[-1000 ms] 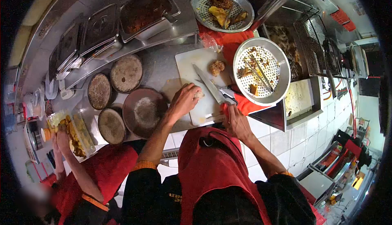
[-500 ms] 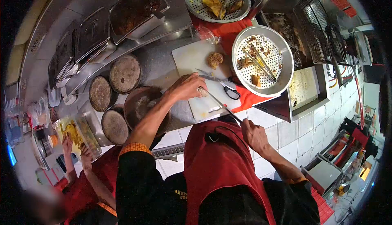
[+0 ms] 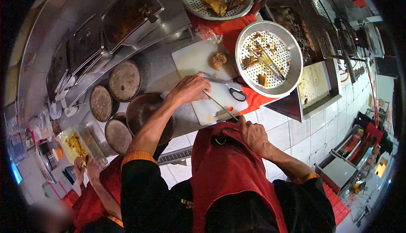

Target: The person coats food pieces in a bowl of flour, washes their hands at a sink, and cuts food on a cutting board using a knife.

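My right hand is wrapped round the handle of a long, thin-bladed knife, seen nearly edge-on. Its blade slants up and left over the white cutting board to the fingers of my left hand. Those fingers are closed near the tip; what they pinch is hidden. Scissors with black handles lie on the board just right of my left hand. Further up the board sits a browned, lumpy piece of fried food. A small orange-red bit shows beside the blade.
To the right stands a perforated metal pan with tongs and crumbs, next to the fryer. Another perforated pan holds fried pieces. Round dark lids lie left. A co-worker's hands are at a food container.
My right hand has moved up and left with the knife, nearer my left hand. The co-worker's hands have moved down at the container. The view has shifted slightly.
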Motion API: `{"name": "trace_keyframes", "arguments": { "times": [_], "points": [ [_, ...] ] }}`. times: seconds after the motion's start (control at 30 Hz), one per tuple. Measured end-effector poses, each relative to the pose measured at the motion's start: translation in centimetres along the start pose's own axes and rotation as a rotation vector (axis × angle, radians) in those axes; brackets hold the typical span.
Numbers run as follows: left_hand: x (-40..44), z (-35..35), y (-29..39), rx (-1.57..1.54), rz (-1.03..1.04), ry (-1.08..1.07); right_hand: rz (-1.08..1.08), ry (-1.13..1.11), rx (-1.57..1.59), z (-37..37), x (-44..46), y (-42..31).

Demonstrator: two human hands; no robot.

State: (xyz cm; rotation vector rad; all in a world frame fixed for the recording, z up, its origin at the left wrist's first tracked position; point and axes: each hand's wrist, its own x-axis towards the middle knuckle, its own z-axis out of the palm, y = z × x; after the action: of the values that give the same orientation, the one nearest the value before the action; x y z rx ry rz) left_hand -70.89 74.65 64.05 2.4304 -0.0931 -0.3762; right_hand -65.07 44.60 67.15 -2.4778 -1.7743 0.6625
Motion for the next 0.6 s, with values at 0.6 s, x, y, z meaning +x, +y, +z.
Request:
{"name": "trace_keyframes", "arguments": {
  "times": [0.6],
  "points": [
    [-1.5,1.4,-0.5,0.008,-0.009,0.19,0.082,-0.165,0.013,4.6,-2.0,1.5]
  ]
}}
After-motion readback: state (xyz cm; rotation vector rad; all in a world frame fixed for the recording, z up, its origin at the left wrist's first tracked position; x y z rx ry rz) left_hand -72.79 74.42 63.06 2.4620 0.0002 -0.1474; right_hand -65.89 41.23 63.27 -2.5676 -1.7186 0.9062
